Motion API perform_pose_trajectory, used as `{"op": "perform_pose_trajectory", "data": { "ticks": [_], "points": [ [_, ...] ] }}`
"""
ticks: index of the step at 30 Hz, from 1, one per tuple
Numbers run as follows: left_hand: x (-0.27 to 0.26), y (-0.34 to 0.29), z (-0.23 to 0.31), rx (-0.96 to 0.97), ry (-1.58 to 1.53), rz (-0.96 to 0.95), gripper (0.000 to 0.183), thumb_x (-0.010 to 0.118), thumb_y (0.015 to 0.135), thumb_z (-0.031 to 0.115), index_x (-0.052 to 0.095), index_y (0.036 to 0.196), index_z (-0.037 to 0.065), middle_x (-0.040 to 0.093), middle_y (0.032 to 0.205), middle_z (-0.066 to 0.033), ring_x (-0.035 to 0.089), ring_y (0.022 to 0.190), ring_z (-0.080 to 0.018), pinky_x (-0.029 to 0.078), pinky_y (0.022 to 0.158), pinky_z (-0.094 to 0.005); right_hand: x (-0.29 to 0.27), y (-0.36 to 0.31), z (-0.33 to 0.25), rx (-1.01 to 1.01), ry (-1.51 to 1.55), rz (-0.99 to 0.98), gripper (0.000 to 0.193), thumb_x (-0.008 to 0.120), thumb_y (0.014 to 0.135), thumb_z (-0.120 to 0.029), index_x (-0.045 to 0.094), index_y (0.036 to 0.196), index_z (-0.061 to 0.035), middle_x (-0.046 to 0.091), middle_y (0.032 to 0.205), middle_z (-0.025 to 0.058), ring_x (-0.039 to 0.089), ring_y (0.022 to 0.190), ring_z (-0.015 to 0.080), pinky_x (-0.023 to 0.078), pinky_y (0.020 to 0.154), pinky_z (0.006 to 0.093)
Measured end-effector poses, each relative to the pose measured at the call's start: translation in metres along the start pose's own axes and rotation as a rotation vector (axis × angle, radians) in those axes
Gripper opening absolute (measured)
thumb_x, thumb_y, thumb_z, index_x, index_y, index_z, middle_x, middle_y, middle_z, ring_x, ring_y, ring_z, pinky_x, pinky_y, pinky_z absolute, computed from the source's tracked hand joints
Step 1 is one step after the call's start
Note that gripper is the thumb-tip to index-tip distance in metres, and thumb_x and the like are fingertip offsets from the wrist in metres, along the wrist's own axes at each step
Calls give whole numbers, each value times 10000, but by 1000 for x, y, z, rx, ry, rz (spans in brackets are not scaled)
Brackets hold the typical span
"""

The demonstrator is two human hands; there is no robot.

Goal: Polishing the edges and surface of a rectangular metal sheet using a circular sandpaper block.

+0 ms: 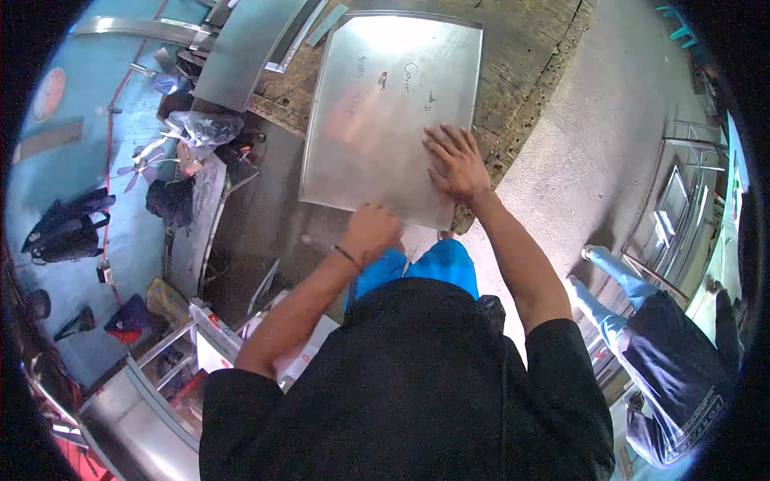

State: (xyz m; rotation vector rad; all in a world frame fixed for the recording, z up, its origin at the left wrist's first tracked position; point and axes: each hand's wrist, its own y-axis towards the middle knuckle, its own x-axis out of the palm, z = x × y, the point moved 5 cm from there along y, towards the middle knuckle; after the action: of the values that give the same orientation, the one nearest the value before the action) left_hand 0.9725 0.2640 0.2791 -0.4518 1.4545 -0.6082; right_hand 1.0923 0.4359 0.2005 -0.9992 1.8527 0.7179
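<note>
A shallow sheet-metal panel [369, 152] with folded-up edges lies over the corner of the worn wooden workbench [529, 88]. Dark handwriting marks its upper half, and its near left part reaches past the bench. My right hand [461, 167] rests palm down on the panel near its right edge, fingers spread. My left hand [373, 232] is at the panel's near edge, in front of my blue shorts. Its fingers are curled in, and whatever they may hold is hidden.
Metal sheets [249, 56] lie at the bench's far left. On the left, a fan [146, 163] and bags [68, 228] are by the blue wall. Another person [662, 345] is at the right, near metal frames [670, 216]. Metal pieces [152, 401] stand at lower left.
</note>
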Motion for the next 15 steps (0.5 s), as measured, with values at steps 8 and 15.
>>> {"op": "perform_pose_trajectory", "data": {
  "ticks": [8, 15],
  "points": [
    [21, -16, -71, -36, 36, 114, 169, 625, 888, 190, 749, 968, 108, 719, 1047, -114, 674, 1073, -317, 523, 912, -497, 4, -1, 2, 10, -16, -8, 598, 607, 937, -375, 514, 1498, -189, 359, 1658, -7, 271, 1549, 266, 135, 1297, 507],
    [13, -2, -19, 38, 41, 145, 166, 627, 877, 189, 768, 918, 110, 717, 1048, -119, 662, 1091, -300, 521, 916, -491, 1, -1, 0, 3, -7, -8, 616, 619, 924, -361, 502, 1504, -190, 368, 1652, 3, 276, 1546, 276, 143, 1294, 509]
  ]
}}
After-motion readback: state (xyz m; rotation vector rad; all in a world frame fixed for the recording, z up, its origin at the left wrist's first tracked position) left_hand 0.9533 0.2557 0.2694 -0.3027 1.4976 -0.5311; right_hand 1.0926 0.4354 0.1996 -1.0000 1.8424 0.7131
